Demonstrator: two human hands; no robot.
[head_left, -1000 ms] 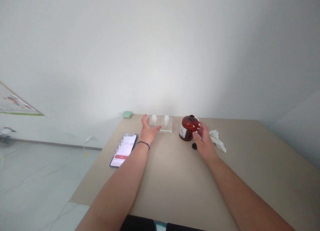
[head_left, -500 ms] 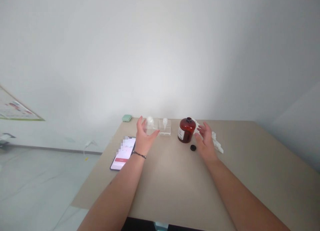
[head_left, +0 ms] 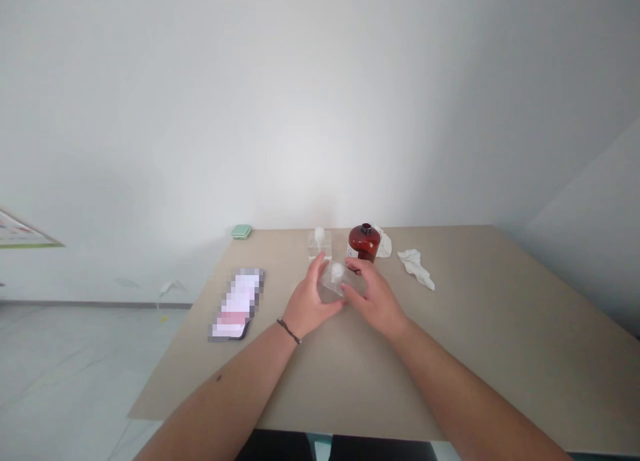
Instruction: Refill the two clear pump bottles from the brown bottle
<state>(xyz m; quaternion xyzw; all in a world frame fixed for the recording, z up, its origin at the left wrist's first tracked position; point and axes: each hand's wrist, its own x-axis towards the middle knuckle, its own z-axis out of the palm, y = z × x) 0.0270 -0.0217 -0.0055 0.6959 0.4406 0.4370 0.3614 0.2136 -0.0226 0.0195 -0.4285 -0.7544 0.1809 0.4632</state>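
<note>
A clear, box-like container with a round white piece on top sits between my two hands, in front of the brown bottle. My left hand grips it from the left, thumb along the near side. From the right, my right hand has its thumb and fingers around the other side. Just behind stands a second clear container, also topped by a white piece. The uncapped brown glass bottle with a white label is right behind my right hand, which covers part of its base. The black cap is out of sight.
A phone with a blurred-out screen lies left of my left arm. Crumpled white tissue is on the right, with more tissue beside the bottle. A small green case rests at the table's back left corner, near the wall.
My left hand has moved right with one clear container, bringing it in front of the bottle. My right hand has come left and closed on its other side, and the black cap is now hidden.
</note>
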